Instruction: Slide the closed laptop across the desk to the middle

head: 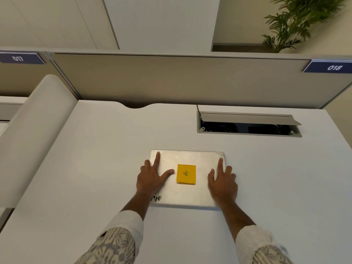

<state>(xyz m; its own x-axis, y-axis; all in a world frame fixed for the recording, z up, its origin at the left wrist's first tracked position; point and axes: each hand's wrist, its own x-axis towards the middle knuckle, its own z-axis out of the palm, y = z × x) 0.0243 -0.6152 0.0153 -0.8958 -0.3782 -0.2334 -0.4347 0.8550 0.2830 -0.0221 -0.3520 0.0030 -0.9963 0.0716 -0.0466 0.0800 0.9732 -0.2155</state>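
Observation:
A closed silver laptop (187, 195) lies flat on the white desk (95, 168), a yellow sticky note (186, 174) stuck on the middle of its lid. My left hand (152, 178) rests flat on the lid's left side, fingers spread, outer fingers over the left edge. On the right side my right hand (222, 182) lies flat the same way, with fingers reaching over the right edge. Both palms press on the lid; neither hand lifts it.
An open cable hatch (247, 124) is sunk into the desk behind the laptop to the right. A beige partition (171, 79) closes off the desk's far edge. A rounded white divider (38, 121) borders the left side.

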